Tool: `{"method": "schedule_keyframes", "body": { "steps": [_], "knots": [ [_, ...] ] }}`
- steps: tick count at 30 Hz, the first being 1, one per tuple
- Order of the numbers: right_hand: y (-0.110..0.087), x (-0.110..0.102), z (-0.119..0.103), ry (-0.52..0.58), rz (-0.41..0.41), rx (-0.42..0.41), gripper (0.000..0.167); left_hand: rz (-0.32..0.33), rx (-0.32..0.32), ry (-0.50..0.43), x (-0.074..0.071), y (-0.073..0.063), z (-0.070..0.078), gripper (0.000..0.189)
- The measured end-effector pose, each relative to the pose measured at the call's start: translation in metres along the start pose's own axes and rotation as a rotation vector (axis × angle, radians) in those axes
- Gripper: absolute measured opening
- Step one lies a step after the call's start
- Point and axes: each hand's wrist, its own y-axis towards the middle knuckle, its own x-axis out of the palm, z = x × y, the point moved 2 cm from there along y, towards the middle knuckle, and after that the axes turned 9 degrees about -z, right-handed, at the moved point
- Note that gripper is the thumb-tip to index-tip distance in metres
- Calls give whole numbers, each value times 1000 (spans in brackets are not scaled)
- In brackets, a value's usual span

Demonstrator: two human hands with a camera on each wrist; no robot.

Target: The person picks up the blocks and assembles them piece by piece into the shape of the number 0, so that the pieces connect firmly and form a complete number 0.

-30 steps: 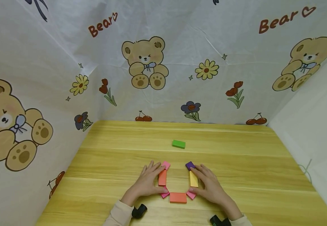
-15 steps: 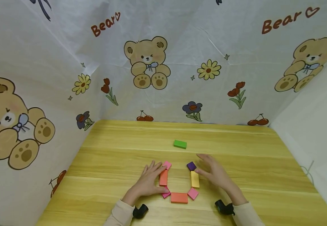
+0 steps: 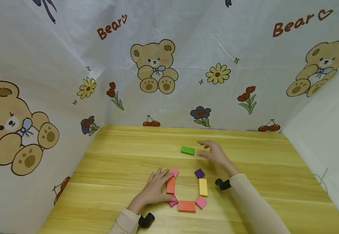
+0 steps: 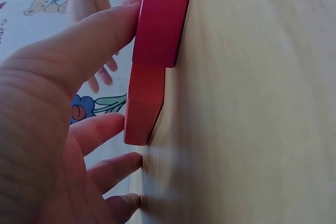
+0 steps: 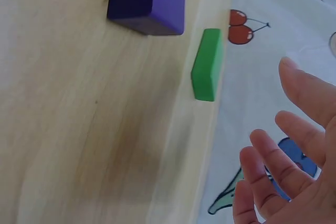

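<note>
On the wooden table, small blocks form a U in the head view. Its left side has a pink block, an orange-red block and a magenta block. My left hand rests along that side, thumb at the magenta block and index fingertip by the pink one, fingers spread. At the bottom lies another orange-red block. A pink block, a yellow block and a purple block make the right side. Beyond them, my right hand hovers just right of a green block, fingers apart, holding nothing.
A white cloth printed with bears and flowers hangs behind the table and along its left side. A plain white surface borders the right. Black wrist cameras sit on both wrists, and a thin cord hangs at far right.
My right hand has let go of the right-side blocks and moved away from me, up beside the green block. The left hand stays on the left-side blocks.
</note>
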Motion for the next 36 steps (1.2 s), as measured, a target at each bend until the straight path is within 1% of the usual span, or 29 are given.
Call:
{"method": "schedule_keyframes", "body": {
  "steps": [5,10,12,18,23,31,36],
  "knots": [
    [16,6,6,32,-73,21,52,6,14,-3,-1,0,1,97],
    [24,11,9,50,-114,30,53,0,0,-1,1,1,-1,97],
    [26,13,10,39,-123,37,53,-1,-4,1,1,2,-2,97],
    [30,19,12,-5,-133,58,50,7,-1,12,3,2,-4,97],
    [32,21,14,-9,-132,66,48,10,-3,17,3,2,-4,98],
    [34,24,14,-57,-109,36,40,14,3,23,3,2,-5,97],
    [34,26,13,-70,-96,37,36,12,1,21,4,2,-5,97]
  ]
}}
